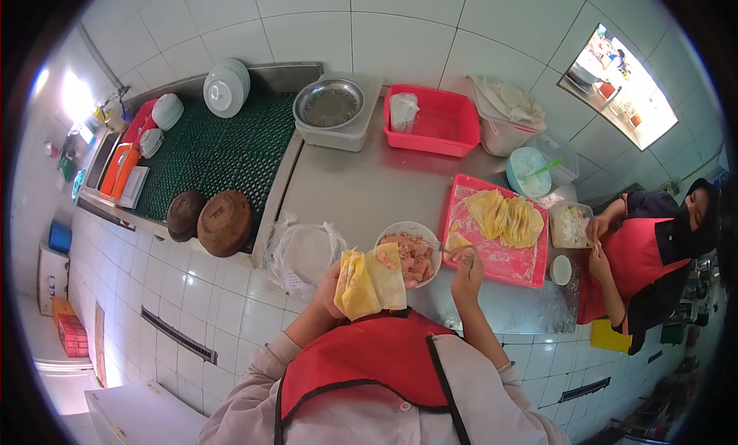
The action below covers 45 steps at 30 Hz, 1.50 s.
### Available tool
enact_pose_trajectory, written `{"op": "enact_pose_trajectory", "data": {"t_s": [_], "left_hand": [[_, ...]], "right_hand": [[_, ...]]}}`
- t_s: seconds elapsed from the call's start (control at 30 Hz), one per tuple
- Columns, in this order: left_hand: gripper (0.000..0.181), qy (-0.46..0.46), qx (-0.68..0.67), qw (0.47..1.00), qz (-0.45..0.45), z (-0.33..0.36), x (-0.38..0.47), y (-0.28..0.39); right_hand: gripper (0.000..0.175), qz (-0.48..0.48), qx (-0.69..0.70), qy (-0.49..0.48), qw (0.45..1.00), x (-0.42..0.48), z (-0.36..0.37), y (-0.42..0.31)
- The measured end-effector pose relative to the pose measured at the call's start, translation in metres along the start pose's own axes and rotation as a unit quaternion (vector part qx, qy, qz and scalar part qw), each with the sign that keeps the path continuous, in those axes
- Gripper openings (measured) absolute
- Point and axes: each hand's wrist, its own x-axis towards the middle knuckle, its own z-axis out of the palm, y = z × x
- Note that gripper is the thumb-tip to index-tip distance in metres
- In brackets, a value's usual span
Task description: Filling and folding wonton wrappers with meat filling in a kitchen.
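My left hand (328, 289) holds a stack of yellow dough wrappers (357, 283); one square wrapper (395, 289) lies spread on top with a small dab of minced meat on it. My right hand (468, 272) is closed on the handle of a metal fork (432, 243), whose tines reach over the white bowl (383, 232) of pink minced meat (418, 259). The bowl stands on the steel table just beyond the wrappers. To its right, a red tray (490, 266) dusted with flour holds folded yellow wrappers (519, 223); a smaller piece lies near my right fingers.
A clear plastic bag (308, 252) lies left of the bowl. Behind stand a red basin (444, 119), a lidded tub with a metal bowl (328, 105), and a light blue bowl of white powder (527, 180). At the right, a co-worker (628, 255) works over a plastic container (571, 223).
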Motion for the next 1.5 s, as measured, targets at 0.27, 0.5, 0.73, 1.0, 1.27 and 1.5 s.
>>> {"op": "enact_pose_trajectory", "data": {"t_s": [0.27,0.5,0.73,1.0,1.27,1.5], "left_hand": [[0.048,0.065,0.178,0.982,0.014,0.029,0.009,-0.012],[0.048,0.015,0.058,0.997,-0.041,0.016,0.01,-0.007],[0.044,0.063,0.059,0.996,0.02,0.032,0.016,-0.013],[0.04,0.089,0.106,0.99,0.025,0.025,0.018,-0.014],[0.04,-0.019,0.163,0.986,-0.032,-0.004,0.012,-0.004],[0.04,0.058,0.293,0.952,-0.061,0.022,0.012,-0.006]], "right_hand": [[0.024,0.181,0.066,-0.331,0.924,0.035,0.041,-0.11],[0.018,0.078,-0.032,-0.273,0.958,0.032,0.049,-0.106],[0.017,-0.228,-0.282,-0.229,0.904,-0.005,0.067,-0.119],[0.027,-0.138,-0.236,-0.213,0.938,0.005,0.06,-0.132],[0.022,-0.071,-0.199,-0.208,0.955,0.01,0.064,-0.11],[0.017,0.114,-0.091,-0.283,0.948,0.03,0.056,-0.12]]}}
